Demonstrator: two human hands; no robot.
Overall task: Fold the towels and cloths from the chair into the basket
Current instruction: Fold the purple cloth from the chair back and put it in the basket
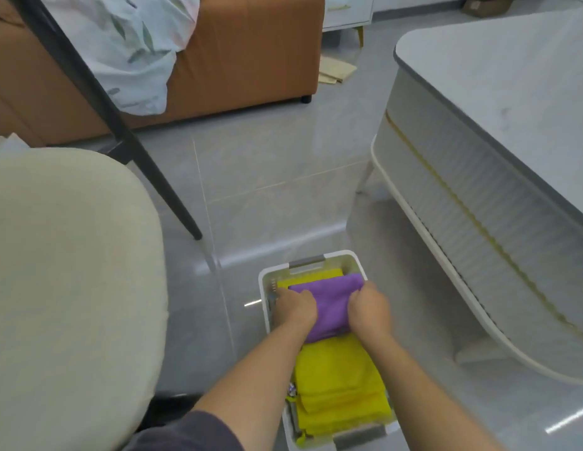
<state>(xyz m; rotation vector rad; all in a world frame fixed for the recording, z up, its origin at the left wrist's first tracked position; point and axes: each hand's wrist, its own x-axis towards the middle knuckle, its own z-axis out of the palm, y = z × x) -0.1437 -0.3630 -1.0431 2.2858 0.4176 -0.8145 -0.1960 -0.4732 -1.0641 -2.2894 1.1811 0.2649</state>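
Note:
A white basket (345, 257) with grey handles stands on the floor below me. Folded yellow cloths (340, 385) fill its near half, and another yellow cloth (319, 275) shows at the far end. On top, in the far half, lies a folded purple cloth (332, 304). My left hand (295, 309) grips its left edge and my right hand (370, 309) grips its right edge, both down inside the basket. The cream chair seat (69, 288) at left is bare, with no cloth showing on it.
A black chair leg (153, 177) slants across the grey tiled floor. An orange sofa (244, 50) with a pale leaf-print blanket (134, 43) stands behind. A grey-topped white table (498, 151) fills the right side. A beige cloth (335, 70) lies on the floor far back.

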